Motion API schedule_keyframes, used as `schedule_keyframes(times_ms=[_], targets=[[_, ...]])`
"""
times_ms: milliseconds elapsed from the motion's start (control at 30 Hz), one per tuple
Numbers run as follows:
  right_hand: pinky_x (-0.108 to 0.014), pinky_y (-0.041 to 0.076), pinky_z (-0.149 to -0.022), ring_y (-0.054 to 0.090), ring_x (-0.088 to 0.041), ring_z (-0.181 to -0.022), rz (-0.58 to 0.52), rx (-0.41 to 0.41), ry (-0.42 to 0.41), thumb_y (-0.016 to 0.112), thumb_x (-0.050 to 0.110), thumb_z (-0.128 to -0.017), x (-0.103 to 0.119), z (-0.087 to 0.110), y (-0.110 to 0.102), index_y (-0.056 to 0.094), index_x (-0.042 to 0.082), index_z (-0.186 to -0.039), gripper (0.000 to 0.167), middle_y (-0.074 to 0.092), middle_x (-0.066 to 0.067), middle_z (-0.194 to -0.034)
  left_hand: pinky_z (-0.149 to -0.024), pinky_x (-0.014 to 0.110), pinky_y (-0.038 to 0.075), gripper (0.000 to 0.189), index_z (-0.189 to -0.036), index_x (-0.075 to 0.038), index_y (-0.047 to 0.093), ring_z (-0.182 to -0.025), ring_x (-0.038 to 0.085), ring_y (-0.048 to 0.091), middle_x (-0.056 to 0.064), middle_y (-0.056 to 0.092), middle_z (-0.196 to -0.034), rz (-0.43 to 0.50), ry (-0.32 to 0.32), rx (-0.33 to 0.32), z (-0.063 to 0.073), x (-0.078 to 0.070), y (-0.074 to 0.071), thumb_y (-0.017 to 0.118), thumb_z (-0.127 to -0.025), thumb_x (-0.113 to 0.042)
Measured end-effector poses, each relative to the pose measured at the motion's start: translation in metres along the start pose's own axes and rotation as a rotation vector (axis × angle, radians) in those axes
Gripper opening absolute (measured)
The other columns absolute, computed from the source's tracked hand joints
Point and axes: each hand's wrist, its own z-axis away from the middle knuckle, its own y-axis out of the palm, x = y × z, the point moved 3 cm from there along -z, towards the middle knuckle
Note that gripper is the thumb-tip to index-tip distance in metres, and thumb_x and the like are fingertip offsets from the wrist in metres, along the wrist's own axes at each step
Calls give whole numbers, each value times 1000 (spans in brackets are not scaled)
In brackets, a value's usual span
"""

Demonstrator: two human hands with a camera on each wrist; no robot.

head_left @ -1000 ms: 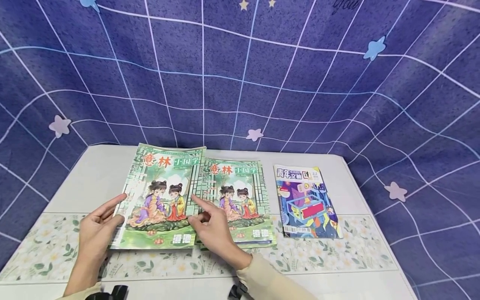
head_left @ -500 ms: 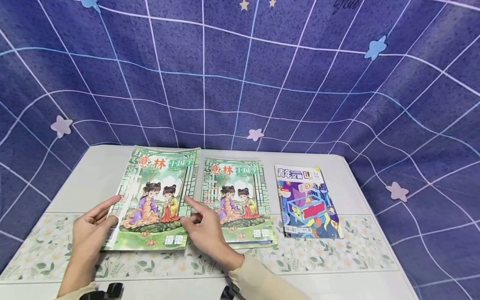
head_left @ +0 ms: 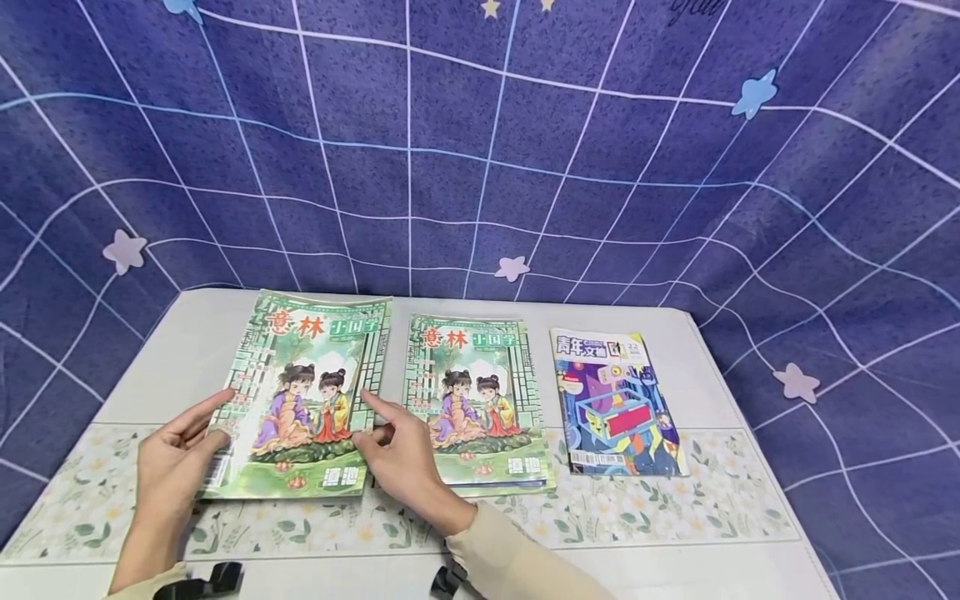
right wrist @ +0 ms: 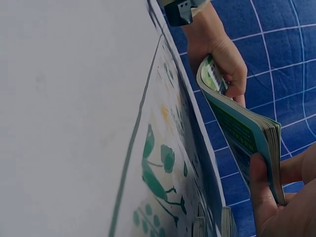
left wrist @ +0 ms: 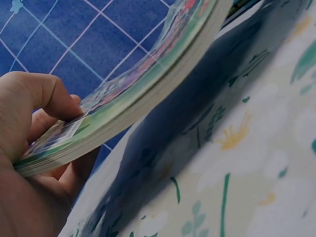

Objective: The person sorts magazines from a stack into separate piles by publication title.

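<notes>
A green Chinese magazine (head_left: pixel 307 400), with two children in robes on its cover, is held just above the table between both hands. My left hand (head_left: pixel 171 467) grips its left edge, and my right hand (head_left: pixel 405 454) pinches its right edge. From the left wrist, the thick magazine (left wrist: pixel 143 94) curves upward at the far end, with the left hand (left wrist: pixel 37 113) around its near edge. The right wrist view has the right hand's thumb (right wrist: pixel 259 182) pressed on one side of it. A matching green magazine (head_left: pixel 480 392) lies to the right, partly behind the right hand.
A smaller purple-blue magazine (head_left: pixel 618 408) lies farther right. The white table (head_left: pixel 667 575) has a floral band across it. Behind and at the sides hangs a blue grid-patterned cloth (head_left: pixel 450 192) with stars on it.
Both hands have carried the green magazine left, off its overlap with the matching one, so a gap now shows between them. The two magazines to the right have stayed put.
</notes>
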Motion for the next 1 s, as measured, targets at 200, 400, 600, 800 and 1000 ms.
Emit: schedule_keyframes(times_ms=[200, 400, 600, 800, 1000], targets=[[-17, 41, -52, 53, 3, -55, 27, 27, 7, 76, 1, -101, -6, -4, 2, 61, 12, -160, 62, 75, -3, -89, -89, 1, 47, 56, -150, -16, 71, -124, -14, 60, -31, 69, -128, -141, -16, -13, 2, 0, -1, 67, -98, 2], [-18, 31, -45, 43, -1, -45, 32, 53, 41, 77, 3, -102, -9, -7, 1, 60, 14, -160, 61, 68, 4, -62, -95, 1, 45, 56, -152, -19, 71, -138, -6, 56, -19, 67, -146, -191, -44, -22, 3, 0, 0, 67, -99, -1], [-17, 31, -44, 39, -1, -43, 88, 55, 49, 77, 4, -103, -12, -9, 4, 61, 12, -160, 60, 63, 9, -59, -95, 0, 44, 56, -151, -19, 72, -139, -3, 56, -12, 68, -147, -214, -35, -28, 3, 0, 2, 66, -98, -2], [-16, 32, -47, 38, 0, -42, 119, 66, 45, 77, 7, -104, -15, -11, 5, 61, 10, -159, 57, 58, 11, -56, -90, 0, 42, 56, -150, -21, 72, -136, -6, 53, -8, 66, -150, -253, -18, -22, 2, 1, 4, 66, -97, -2], [-18, 26, -46, 34, -1, -42, 132, 75, 47, 75, 10, -106, -19, -12, 4, 62, 7, -158, 54, 49, 11, -53, -74, 11, 42, 57, -153, -18, 69, -125, 9, 65, 7, 64, -154, -312, -10, 4, -1, 4, 7, 66, -99, -4]])
